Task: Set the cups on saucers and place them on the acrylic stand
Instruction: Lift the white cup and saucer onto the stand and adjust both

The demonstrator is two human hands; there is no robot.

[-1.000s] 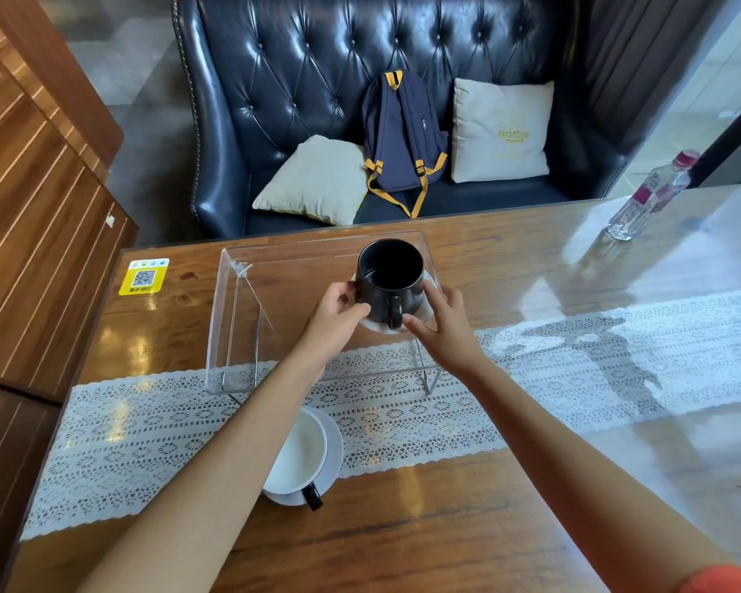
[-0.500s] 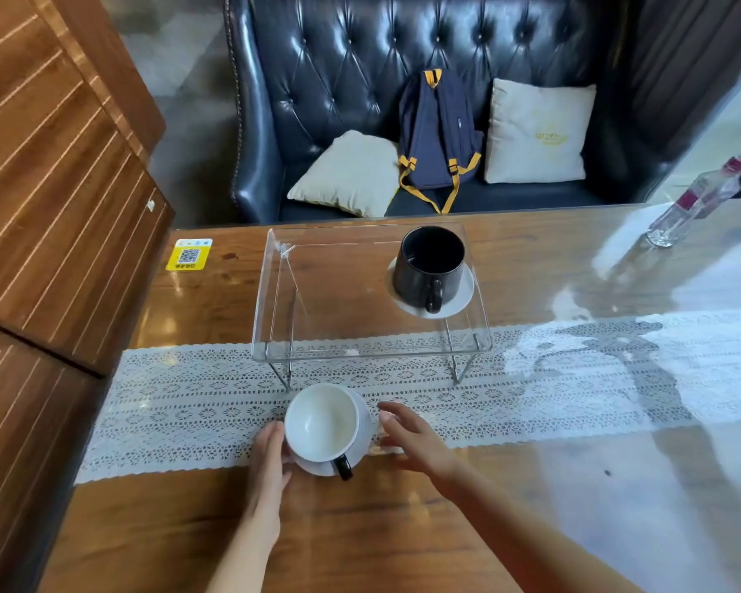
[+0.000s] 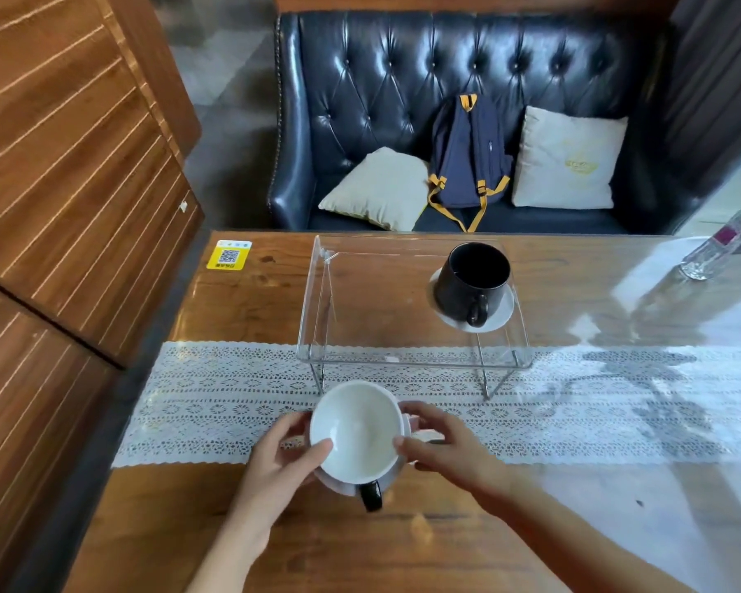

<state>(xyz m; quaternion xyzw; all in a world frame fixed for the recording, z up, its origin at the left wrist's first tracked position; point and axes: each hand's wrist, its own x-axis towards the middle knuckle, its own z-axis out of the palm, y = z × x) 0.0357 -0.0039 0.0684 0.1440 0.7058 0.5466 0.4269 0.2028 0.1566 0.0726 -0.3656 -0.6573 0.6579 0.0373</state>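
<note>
Bench [image 3: 240, 318]: long wooden top with a glossy cover; a lace runner [image 3: 215, 400] crosses it from side to side. A sofa [image 3: 360, 79] sits beyond the far edge.
Stand [image 3: 317, 301]: clear acrylic, raised on thin legs, its near edge over the runner. It lies straight ahead of the hands, farther from the person. The left half of its top is bare.
Black cup [image 3: 475, 280]: upright on a white saucer [image 3: 501, 312] on the right half of the stand, handle towards the person. This pair looks finished.
White cup [image 3: 356, 430]: upright on its own saucer [image 3: 339, 485], on the near edge of the runner, just in front of the stand. Its dark handle [image 3: 371, 496] points at the person.
Left hand [image 3: 283, 455]: closed around the cup and saucer from the left, thumb touching the cup's rim.
Right hand [image 3: 441, 442]: holding the same pair from the right, fingertips at the rim and at the saucer's edge.
Lifted or not: cannot tell whether the saucer has left the bench.
Key relation: the free spot is up and ahead, slightly left of the cup; both hands are equally near, one on each side.
Likely next: lift the pair level, clear the stand's near edge, and set it down beside the black cup.
Risk: the cup may slide on its saucer if tilted.
</note>
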